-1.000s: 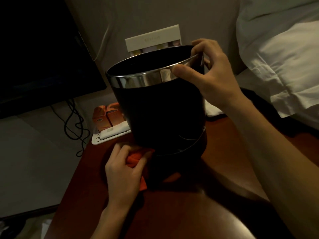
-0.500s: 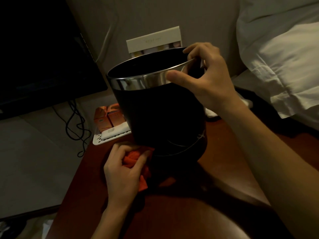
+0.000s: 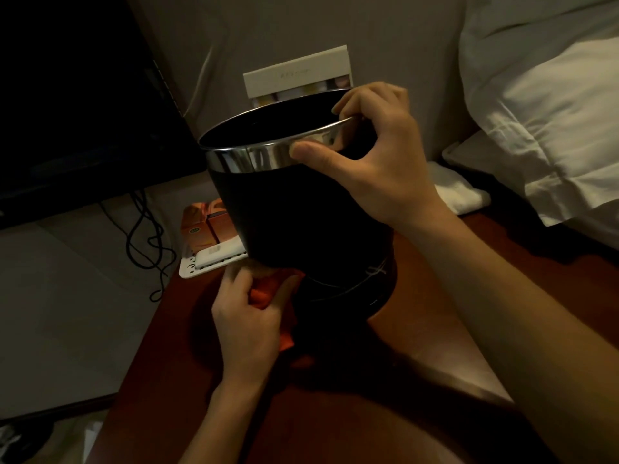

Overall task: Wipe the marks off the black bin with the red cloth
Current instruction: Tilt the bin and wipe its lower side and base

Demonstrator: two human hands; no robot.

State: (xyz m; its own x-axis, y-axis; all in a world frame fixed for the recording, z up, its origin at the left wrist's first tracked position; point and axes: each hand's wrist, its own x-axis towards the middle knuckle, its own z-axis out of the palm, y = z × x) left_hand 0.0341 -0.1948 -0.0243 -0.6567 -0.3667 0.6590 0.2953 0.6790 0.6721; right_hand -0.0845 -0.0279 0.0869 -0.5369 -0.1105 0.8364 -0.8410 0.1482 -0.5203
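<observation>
On one table (image 3: 214, 413), two hands: right hand (image 3: 375, 169) holds one black bin (image 3: 301, 222).

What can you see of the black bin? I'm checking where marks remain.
The black bin is round and tapered, dark matte with a shiny metal rim band and an open, dark inside. It stands tilted on the reddish-brown table. The right hand grips its rim; the left hand presses the red cloth against its lower left side. Pale scratch-like marks show near its base, lower right.

The black bin (image 3: 301, 209), round with a shiny steel rim band, stands tilted at centre, white scribbles near its base. The crumpled red cloth (image 3: 264, 293) touches its foot at 7 o'clock.
</observation>
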